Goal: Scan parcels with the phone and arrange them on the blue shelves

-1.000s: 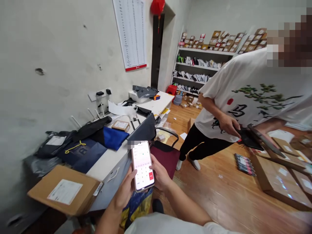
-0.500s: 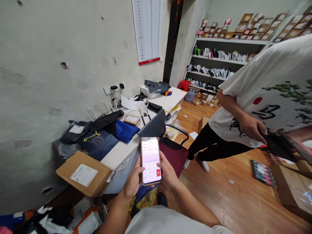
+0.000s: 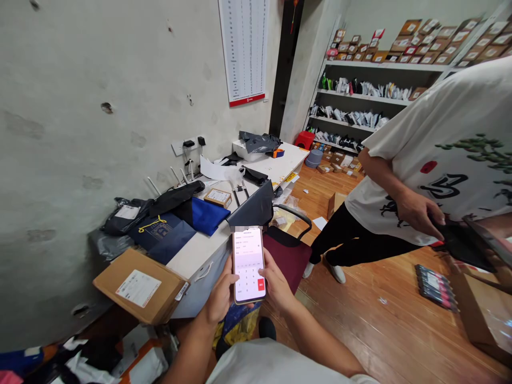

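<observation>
A smartphone (image 3: 248, 266) is held upright between both hands, its lit screen showing text lines above a number keypad with a red key. My left hand (image 3: 221, 290) grips its left edge, with the thumb over the keypad's left side. On the other edge, my right hand (image 3: 277, 282) is closed too, its thumb bent over the keypad's right side. The fingers behind the phone are mostly hidden. Just beyond the phone are a chair (image 3: 286, 256) with a dark red seat and a white desk (image 3: 186, 260). A cardboard box (image 3: 120, 266) with a white label sits left of my left hand.
Bags, a small box (image 3: 218, 197) and router antennas crowd the desk along the wall. To the right stands a person (image 3: 440, 160) holding a dark flat object. Shelves (image 3: 384, 65) full of parcels line the back. More packages lie at lower left and on the floor.
The text in the phone's fields looks slightly different. The view has shifted a little. Both hands keep their hold on the phone, and the other person's hand has moved slightly.
</observation>
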Demonstrator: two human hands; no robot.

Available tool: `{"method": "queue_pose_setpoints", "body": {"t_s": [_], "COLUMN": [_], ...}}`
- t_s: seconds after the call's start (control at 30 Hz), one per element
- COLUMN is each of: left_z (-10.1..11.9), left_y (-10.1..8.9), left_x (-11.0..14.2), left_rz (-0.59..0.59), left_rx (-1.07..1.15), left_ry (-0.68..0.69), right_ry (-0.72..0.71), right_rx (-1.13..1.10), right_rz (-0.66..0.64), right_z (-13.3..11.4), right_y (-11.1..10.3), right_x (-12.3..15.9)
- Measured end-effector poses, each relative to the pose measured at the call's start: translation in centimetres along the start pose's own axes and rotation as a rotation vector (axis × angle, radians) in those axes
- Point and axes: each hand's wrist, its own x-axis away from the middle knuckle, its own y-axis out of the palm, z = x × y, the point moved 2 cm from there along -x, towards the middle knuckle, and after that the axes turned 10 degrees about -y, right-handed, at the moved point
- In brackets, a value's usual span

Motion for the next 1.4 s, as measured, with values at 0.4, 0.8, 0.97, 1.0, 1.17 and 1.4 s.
{"method": "queue_pose_setpoints", "body": {"t_s": [0.4, 0.8, 0.97, 1.0, 1.17, 1.4], "left_z": [0.3, -0.1, -0.2, -0.2, 0.0, 0.3], "left_y": [0.6, -0.1, -0.3, -0.3, -0.3, 0.1], "left_x": [0.5, 1.1, 1.3, 1.3, 1.5, 1.7], "left_rz": [-0.028, -0.042, -0.043, -0.041, -0.042, -0.118], "left_rx": [0.058, 0.054, 0.047, 0.037, 0.002, 0.012], "left_ry": [0.037, -0.003, -0.015, -0.015, -0.014, -0.001], "right_ry": [-0.026, 0.073, 0.088, 0.089, 0.067, -0.030], "right_rx": [0.146, 0.039, 0.044, 0.055, 0.101, 0.136], "right_rz": [-0.162, -0.160, -0.197, -0.203, -0.230, -0.271], "right_z": [-0.2, -0.1, -0.3, -0.3, 0.2, 0.3], "right_y": [0.0, -0.1, 0.1, 0.1, -0.2, 0.2], "right_x": [0.6, 0.8, 0.7, 0.7, 0.7, 1.2]}}
